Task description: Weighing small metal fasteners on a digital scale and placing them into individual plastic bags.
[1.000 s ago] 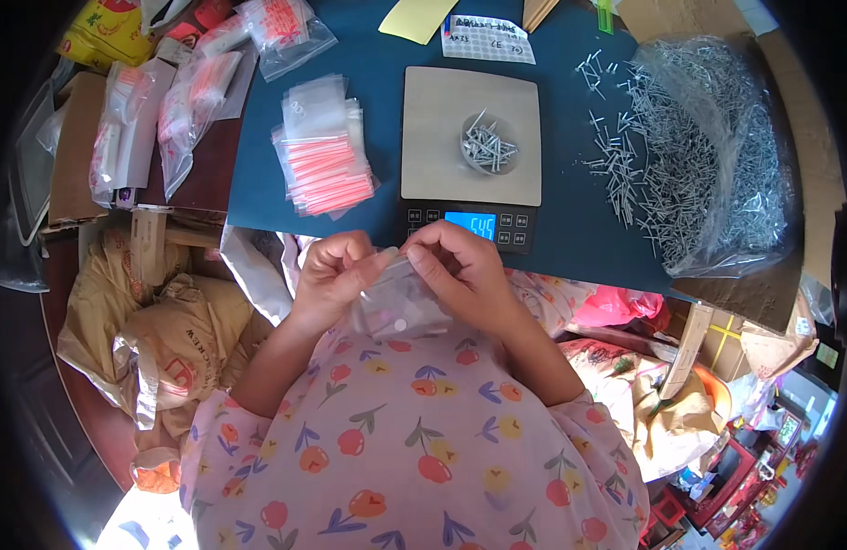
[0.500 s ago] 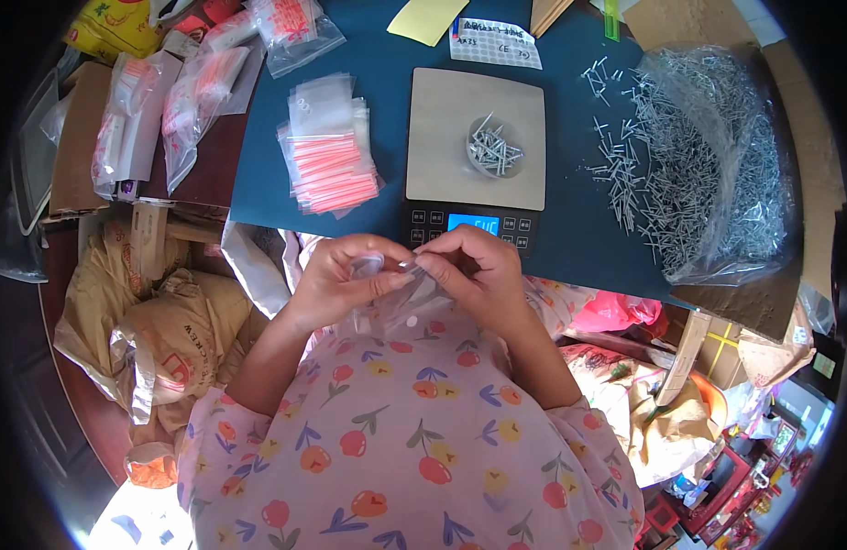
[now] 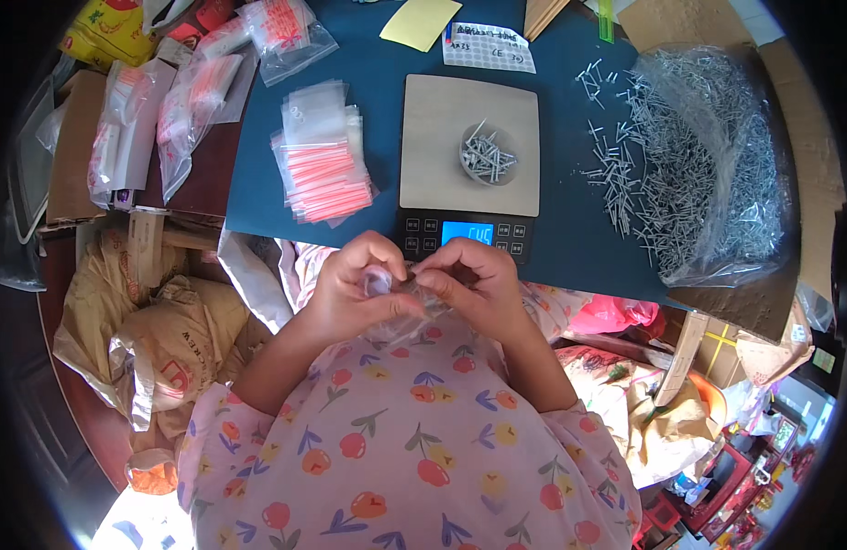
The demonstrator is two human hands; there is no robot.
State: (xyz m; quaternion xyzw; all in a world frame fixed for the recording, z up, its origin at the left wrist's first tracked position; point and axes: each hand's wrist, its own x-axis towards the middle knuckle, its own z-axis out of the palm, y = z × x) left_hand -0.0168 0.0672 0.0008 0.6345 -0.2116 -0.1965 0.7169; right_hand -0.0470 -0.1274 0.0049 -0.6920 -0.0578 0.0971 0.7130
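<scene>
1. Clear bag (image 3: 398, 328) is in front of my tummy, just off the near edge of the bench (image 3: 570, 252), kinda crumpled between my hands.
2. Left hand (image 3: 368, 289): fingers curled, gripping the bag, with a loop of plastic poking up inside the curl.
3. Right hand (image 3: 471, 286): thumb and finger pinching the bag's top edge, right by the left fingertips.
4. Just past my hands, the scale (image 3: 428, 188), display lit blue, with a cup (image 3: 511, 144) of screws (image 3: 486, 158) on it.
5. Stack of bags (image 3: 324, 174) left of the scale.
6. Right side: loose screws (image 3: 614, 179) beside a big clear sack (image 3: 717, 147) full of them.
</scene>
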